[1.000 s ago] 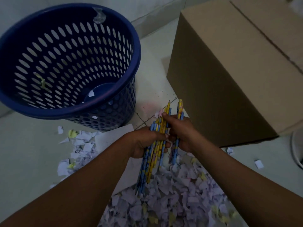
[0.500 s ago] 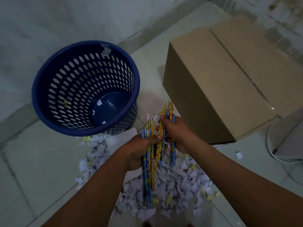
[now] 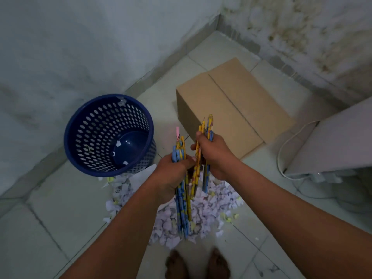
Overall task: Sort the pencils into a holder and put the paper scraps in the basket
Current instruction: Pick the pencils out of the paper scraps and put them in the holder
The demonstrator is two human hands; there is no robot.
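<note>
Up above the paper scraps point(image 3: 203, 214) on the floor point(image 3: 60, 218), each hand — left hand point(image 3: 173, 172), right hand point(image 3: 213, 156) — grips pencils point(image 3: 182, 208); basket point(image 3: 80, 121) stands nearby.

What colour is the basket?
The basket is dark blue; clearest in the head view.

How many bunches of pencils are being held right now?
2. The left bunch sits in the grip of the left hand, the right bunch in that of the right hand, both above the paper scraps on the floor. Pencils overlap, so some are hidden.
</note>
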